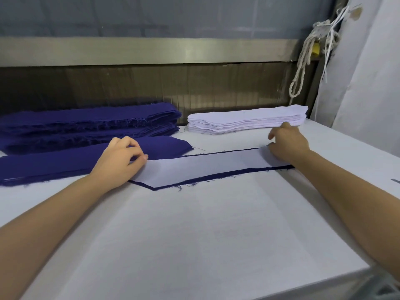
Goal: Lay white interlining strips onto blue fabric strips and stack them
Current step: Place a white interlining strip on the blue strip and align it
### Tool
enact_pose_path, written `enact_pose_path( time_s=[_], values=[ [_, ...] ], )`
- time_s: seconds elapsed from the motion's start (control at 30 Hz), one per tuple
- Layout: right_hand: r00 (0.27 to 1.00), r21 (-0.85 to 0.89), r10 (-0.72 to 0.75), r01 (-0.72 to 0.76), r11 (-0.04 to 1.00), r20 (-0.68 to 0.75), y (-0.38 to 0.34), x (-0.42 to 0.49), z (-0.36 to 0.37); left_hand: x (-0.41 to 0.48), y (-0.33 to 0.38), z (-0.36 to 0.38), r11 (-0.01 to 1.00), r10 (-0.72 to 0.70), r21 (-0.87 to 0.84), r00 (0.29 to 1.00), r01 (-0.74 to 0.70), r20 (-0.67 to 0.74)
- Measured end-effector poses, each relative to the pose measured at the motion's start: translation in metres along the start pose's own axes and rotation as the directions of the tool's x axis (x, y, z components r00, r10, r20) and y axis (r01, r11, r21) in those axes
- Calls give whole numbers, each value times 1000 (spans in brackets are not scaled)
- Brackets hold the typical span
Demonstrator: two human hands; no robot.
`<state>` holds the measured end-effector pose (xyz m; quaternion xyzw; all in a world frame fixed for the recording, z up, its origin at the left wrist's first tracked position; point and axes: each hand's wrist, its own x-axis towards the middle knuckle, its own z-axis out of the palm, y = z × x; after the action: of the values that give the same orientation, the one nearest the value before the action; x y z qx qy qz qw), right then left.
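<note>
A white interlining strip (203, 167) lies on a blue fabric strip (194, 181) in the middle of the table; only the blue edges show around it. My left hand (121, 161) rests on the strip's left end, its fingers curled and pinching the edge. My right hand (285, 144) sits on the right end with fingers bent down onto the cloth. A pile of blue strips (86, 120) lies at the back left, with a flatter blue pile (54, 163) in front of it. A stack of white interlining strips (246, 121) lies at the back right.
The white padded table (194, 234) stretches toward me, and its right edge falls off near my right forearm. A metal rail and dark panel (151, 50) close off the back. White cords (307, 57) hang at the back right beside a pale wall.
</note>
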<state>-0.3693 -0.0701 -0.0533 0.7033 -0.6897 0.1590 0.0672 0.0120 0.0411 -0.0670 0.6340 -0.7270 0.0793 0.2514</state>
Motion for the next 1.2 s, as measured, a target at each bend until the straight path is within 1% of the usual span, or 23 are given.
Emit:
enact_pose_path(
  time_s=[0.13, 0.2, 0.3, 0.43, 0.53, 0.67, 0.77, 0.87, 0.97, 1.03, 1.2],
  values=[
    [979, 34, -201, 202, 979, -34, -39, 7, 6, 21, 8, 5, 999, -36, -41, 999, 35, -14],
    [963, 45, -263, 265, 963, -56, -60, 16, 8, 32, 10, 9, 997, -61, -58, 998, 60, -10],
    [949, 23, -307, 309, 951, -77, -91, 35, 10, 49, 17, 15, 988, -106, -114, 994, 105, -6],
    [935, -43, -336, 334, 942, -114, -118, 58, 15, 68, 28, 25, 985, -111, -131, 993, 113, 24],
    [940, -96, -328, 319, 943, -96, -126, 73, 23, 82, 34, 33, 981, -115, -152, 993, 118, 23],
    [939, -114, -337, 328, 938, -64, -129, 85, 32, 95, 38, 44, 972, -139, -185, 990, 142, 30],
    [928, -149, -352, 334, 931, -120, -128, 90, 36, 99, 38, 54, 969, -149, -198, 989, 151, 24],
    [927, -133, -336, 316, 939, -170, -126, 95, 38, 100, 35, 61, 970, -141, -198, 990, 142, 22],
    [933, -91, -315, 303, 949, -176, -127, 99, 38, 99, 34, 62, 964, -149, -219, 989, 149, 14],
    [945, -44, -275, 272, 961, -177, -128, 102, 38, 97, 34, 61, 965, -149, -215, 989, 148, 15],
    [974, 164, -101, 136, 977, -205, -127, 105, 34, 96, 33, 62, 967, -142, -210, 990, 143, 22]
  ],
)
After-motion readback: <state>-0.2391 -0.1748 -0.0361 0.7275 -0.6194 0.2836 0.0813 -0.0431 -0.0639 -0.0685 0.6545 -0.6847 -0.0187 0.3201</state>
